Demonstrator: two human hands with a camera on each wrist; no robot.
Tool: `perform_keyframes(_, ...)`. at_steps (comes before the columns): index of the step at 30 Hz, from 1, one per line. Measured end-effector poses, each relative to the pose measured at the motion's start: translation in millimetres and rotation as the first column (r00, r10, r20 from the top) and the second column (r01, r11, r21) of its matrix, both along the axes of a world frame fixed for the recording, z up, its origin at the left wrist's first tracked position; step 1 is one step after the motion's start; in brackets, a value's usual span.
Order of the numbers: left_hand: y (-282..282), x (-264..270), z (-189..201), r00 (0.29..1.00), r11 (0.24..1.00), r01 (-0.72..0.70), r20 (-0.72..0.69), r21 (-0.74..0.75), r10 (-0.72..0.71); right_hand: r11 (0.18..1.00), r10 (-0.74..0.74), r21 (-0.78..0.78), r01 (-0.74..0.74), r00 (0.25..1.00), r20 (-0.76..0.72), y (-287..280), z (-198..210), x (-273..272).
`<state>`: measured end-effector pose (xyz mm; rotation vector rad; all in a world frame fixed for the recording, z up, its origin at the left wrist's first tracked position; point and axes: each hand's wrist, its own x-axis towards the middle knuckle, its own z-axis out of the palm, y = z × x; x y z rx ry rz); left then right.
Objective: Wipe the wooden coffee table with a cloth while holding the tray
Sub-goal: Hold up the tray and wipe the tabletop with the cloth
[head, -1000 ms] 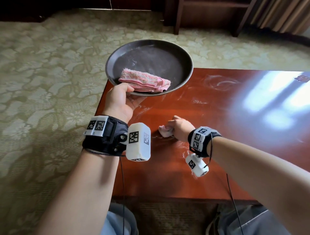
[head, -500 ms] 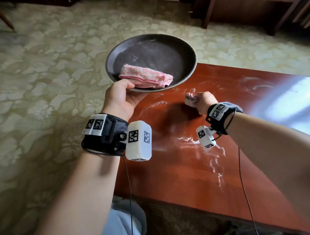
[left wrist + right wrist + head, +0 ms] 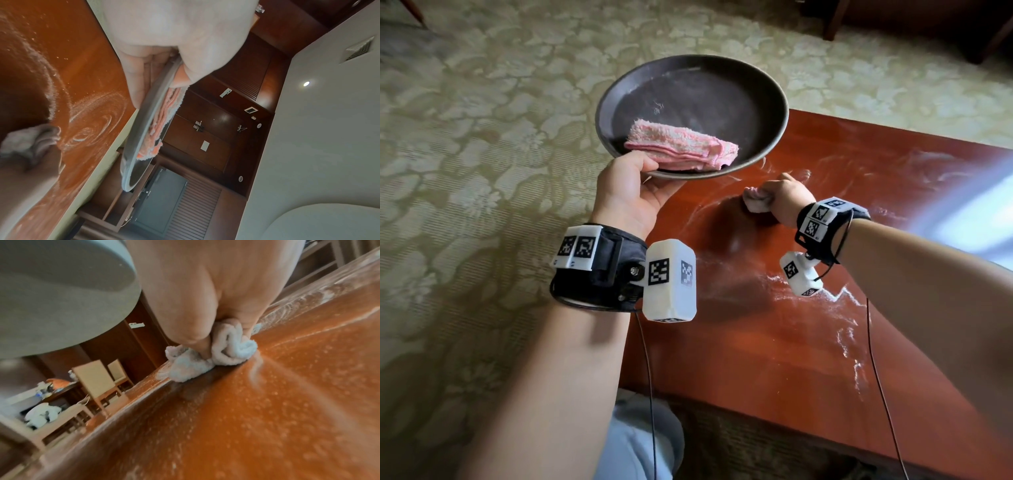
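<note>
A round dark tray [image 3: 722, 89] hangs over the left end of the reddish wooden coffee table [image 3: 774, 342]. My left hand [image 3: 633, 192] grips its near rim, thumb on top, fingers underneath. A folded pink towel [image 3: 681, 147] lies in the tray, seen edge-on as the pink towel [image 3: 162, 116] beside the tray rim [image 3: 144, 123]. My right hand [image 3: 780, 197] holds a bunched white cloth [image 3: 753, 202] pressed on the tabletop just right of the tray. The cloth [image 3: 209, 353] bulges between thumb and fingers, under the tray's underside [image 3: 61, 296]. White powdery streaks [image 3: 849, 329] mark the wood.
Patterned beige carpet [image 3: 482, 171] lies left of and beyond the table. Dark wooden furniture legs [image 3: 835, 20] stand at the far right. My knees [image 3: 640, 445] are under the table's near edge. A bright window glare [image 3: 989, 205] covers the table's right part.
My right hand slid the cloth from the near left part of the table away from me, up beside the tray. The tray stayed held in my left hand.
</note>
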<state>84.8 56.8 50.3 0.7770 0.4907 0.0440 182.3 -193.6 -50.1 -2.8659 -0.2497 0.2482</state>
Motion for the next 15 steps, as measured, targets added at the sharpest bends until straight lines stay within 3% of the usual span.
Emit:
perform_keyframes(2,-0.6,-1.7,2.6,1.000,1.000,-0.007,-0.002,0.007,0.007,0.993,0.069,0.096,-0.075,0.996,0.063,3.5,0.7,-12.1)
perform_keyframes(6,-5.3,-8.5,10.7,1.000,1.000,-0.013,0.003,0.004,0.013,0.943,0.287,0.138,-0.303,0.950,0.124,3.0,0.2,-38.1)
perform_keyframes(10,-14.1,-15.6,21.5,1.000,1.000,0.001,0.021,0.012,-0.001,0.907,0.377,0.179,-0.382,0.924,0.060,2.5,8.7,-77.9)
perform_keyframes(15,-25.2,-20.1,29.5,1.000,1.000,0.010,0.030,-0.028,-0.009,0.866,0.497,0.139,-0.481,0.857,-0.133,-5.7,23.6,-106.7)
